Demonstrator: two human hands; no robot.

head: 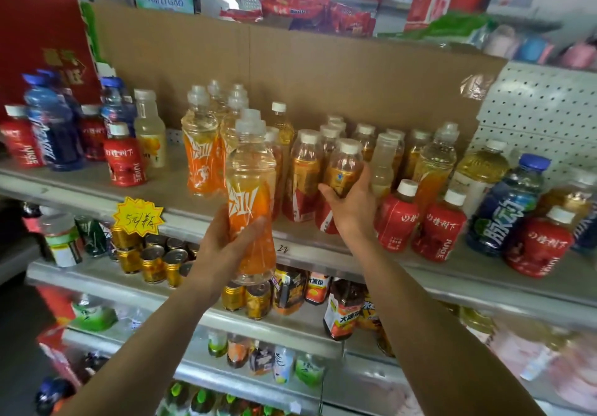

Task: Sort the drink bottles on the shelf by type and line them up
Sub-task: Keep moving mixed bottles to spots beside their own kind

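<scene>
My left hand (226, 241) grips an orange-labelled sports drink bottle (250, 189) by its lower half, holding it upright in front of the shelf edge. Several matching orange bottles (200, 144) stand behind it on the top shelf (80, 186). My right hand (350, 202) grips a small tea bottle with a gold and red label (344, 170) at the front of a cluster of like tea bottles (305, 170). Red juice bottles (399, 215) stand to the right, others (124, 157) to the left. Blue drink bottles stand at both ends, left (53, 125) and right (507, 202).
A cardboard sheet (290, 70) backs the shelf. A yellow price tag (137, 217) hangs on the shelf edge. Gold cans (155, 259) and more bottled drinks fill the lower shelves. A pale drink bottle (150, 130) stands left of the orange group. Snack packs (297, 5) lie on top.
</scene>
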